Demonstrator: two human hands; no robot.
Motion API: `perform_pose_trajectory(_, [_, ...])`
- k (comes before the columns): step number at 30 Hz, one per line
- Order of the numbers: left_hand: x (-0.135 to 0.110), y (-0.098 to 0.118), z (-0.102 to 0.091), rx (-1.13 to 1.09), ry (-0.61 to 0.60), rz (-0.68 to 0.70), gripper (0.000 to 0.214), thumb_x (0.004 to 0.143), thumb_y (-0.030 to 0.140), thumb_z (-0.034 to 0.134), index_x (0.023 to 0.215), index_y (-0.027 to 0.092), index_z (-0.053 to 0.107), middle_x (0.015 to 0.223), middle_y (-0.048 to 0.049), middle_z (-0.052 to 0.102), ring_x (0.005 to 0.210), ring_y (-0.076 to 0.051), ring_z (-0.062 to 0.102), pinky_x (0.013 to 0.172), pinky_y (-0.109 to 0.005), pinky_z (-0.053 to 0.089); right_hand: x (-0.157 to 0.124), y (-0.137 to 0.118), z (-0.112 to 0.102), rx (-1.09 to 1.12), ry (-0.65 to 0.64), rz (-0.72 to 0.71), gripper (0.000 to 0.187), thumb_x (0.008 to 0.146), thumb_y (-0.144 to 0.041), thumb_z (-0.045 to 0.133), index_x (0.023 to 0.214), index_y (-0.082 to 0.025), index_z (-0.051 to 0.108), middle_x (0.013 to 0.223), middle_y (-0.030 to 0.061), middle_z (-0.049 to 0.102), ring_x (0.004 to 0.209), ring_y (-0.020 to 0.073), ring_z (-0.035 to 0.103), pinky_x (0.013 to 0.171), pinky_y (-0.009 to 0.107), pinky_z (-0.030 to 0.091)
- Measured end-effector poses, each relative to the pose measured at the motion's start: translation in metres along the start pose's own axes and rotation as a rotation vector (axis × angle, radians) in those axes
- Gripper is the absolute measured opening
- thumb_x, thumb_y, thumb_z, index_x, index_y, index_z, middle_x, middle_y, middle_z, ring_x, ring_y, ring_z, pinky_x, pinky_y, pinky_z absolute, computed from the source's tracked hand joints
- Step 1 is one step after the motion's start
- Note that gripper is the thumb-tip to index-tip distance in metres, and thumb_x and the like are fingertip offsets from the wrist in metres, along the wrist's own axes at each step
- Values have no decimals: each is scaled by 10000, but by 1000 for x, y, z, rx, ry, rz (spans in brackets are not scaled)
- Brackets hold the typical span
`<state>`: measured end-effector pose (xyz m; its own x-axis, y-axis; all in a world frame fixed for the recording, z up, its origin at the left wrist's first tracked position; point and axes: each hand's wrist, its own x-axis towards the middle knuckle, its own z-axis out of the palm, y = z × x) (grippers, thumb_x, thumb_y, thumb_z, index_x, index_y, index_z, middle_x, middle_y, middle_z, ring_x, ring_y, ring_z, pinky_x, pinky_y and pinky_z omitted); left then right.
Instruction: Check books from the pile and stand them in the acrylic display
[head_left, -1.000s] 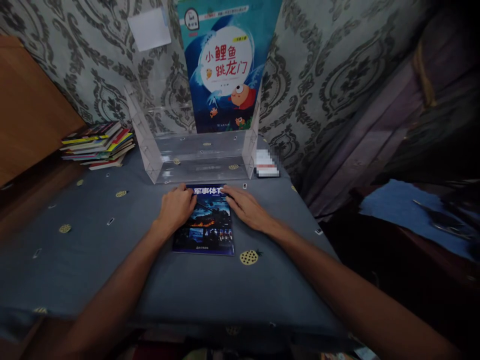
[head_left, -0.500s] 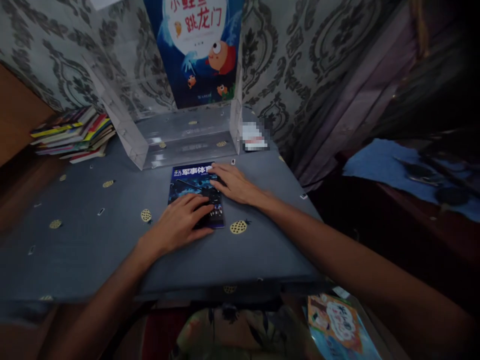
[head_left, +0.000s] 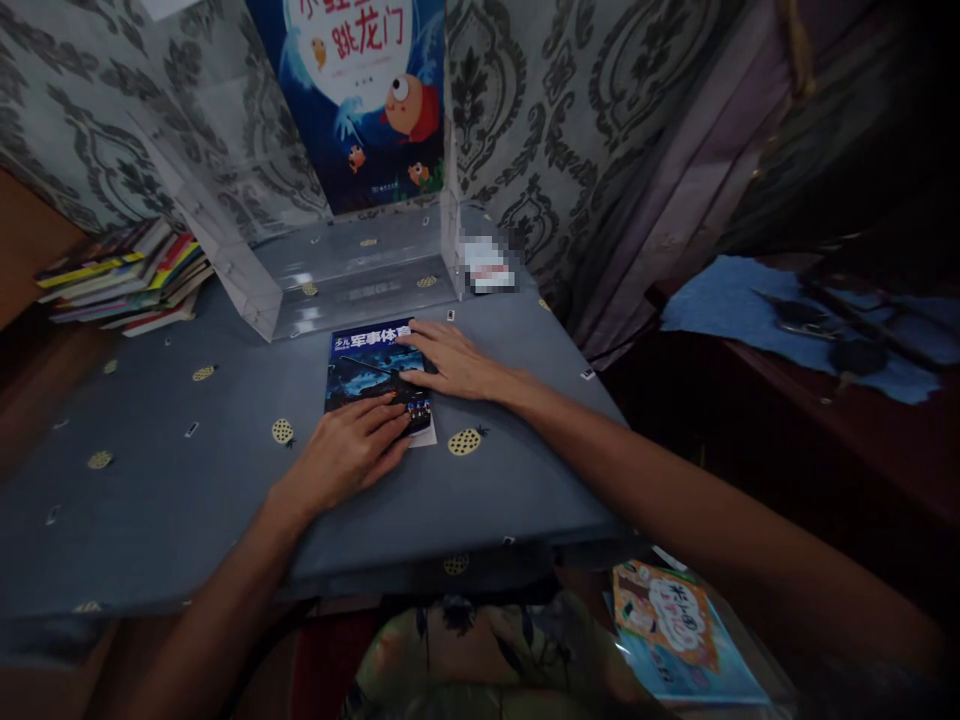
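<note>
A book (head_left: 367, 370) with a dark blue cover and white Chinese lettering lies on the cloth-covered table, its title away from me. My left hand (head_left: 351, 445) rests over its lower left part, fingers stretched across the cover and thumb near the bottom edge. Over the upper right edge lies my right hand (head_left: 454, 362), fingers apart, fingertips touching the cover. At the lower right corner a strip of white page (head_left: 424, 438) shows from under the cover.
Behind the book stands a clear acrylic stand (head_left: 360, 285) holding a larger blue picture book (head_left: 367, 130). A stack of books (head_left: 127, 275) sits at the left back. Beside the stand lies a blurred white item (head_left: 489, 265). Another book (head_left: 675, 625) is below the table's right edge.
White page now shows at the book's lower right corner, where the cover has shifted up. Both hands stay on the book. The whole view has swung slightly, so things appear further left.
</note>
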<state>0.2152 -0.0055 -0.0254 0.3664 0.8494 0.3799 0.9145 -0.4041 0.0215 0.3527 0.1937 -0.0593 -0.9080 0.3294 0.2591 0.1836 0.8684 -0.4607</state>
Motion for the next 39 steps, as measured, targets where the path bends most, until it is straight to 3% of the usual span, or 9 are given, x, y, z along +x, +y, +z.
perform_pose_trajectory(7, [-1,0,0,-10,-37,-17,291,990,301,528,1144,160,731,1126,-115,758,1188,-271,670,958,-441,601,-14,-2,-10,98,-75,-12,824,856,-656,646,1524,-236,409,1595,157,375,1486,369,306,1194,603,241])
perform_pose_trajectory(12, [-2,4,-2,-15,-57,-40,300,983,299,540,1178,150,712,1164,-122,743,1221,-279,644,974,-461,584,-20,-10,-14,84,-214,13,1132,675,-731,767,1583,-234,306,1666,175,201,1542,407,118,1224,618,132])
perform_pose_trajectory(15, [-1,3,-3,-79,-43,-91,278,990,284,525,1154,181,725,1148,-104,748,1200,-250,653,983,-438,576,-21,-10,-12,57,-256,11,1174,654,-738,777,1595,-248,276,1678,171,153,1550,406,62,1231,615,100])
perform_pose_trajectory(19, [-3,-15,1,-90,1,-251,288,1001,286,495,1158,183,714,1195,-113,725,1138,-231,672,997,-447,559,-22,-3,-8,32,-230,-25,1150,646,-736,783,1585,-276,304,1680,145,165,1546,409,90,1230,625,128])
perform_pose_trajectory(22, [-4,-42,9,-5,-11,-467,362,990,347,505,1268,166,648,1371,-147,628,1284,-273,587,1088,-492,479,-22,1,-5,6,-215,-41,1120,663,-738,771,1578,-270,326,1677,137,187,1543,410,114,1232,617,161])
perform_pose_trajectory(25, [-1,-69,18,17,-57,-593,423,987,362,484,1337,149,589,1470,-157,548,1379,-266,508,1151,-454,408,-15,0,-3,-36,-204,-15,998,784,-731,669,1573,-217,338,1661,174,222,1539,397,157,1230,597,204])
perform_pose_trajectory(30, [13,-85,24,82,-85,-660,434,988,344,460,1345,123,568,1474,-177,542,1376,-264,508,1149,-427,392,11,-9,2,-130,-88,70,694,968,-580,493,1515,-158,422,1599,204,356,1497,366,302,1193,580,296])
perform_pose_trajectory(33, [17,-82,25,122,-78,-650,436,995,337,453,1346,106,568,1465,-186,547,1367,-279,514,1140,-431,394,26,-14,5,-192,-38,120,626,992,-510,475,1454,-88,480,1549,238,422,1443,366,390,1169,566,329])
perform_pose_trajectory(39, [12,-81,31,101,-7,-651,428,1000,344,461,1352,125,566,1468,-177,545,1356,-283,518,1135,-455,396,29,-15,14,-257,89,151,525,1001,-423,470,1411,-100,532,1489,212,510,1403,333,452,1156,532,359])
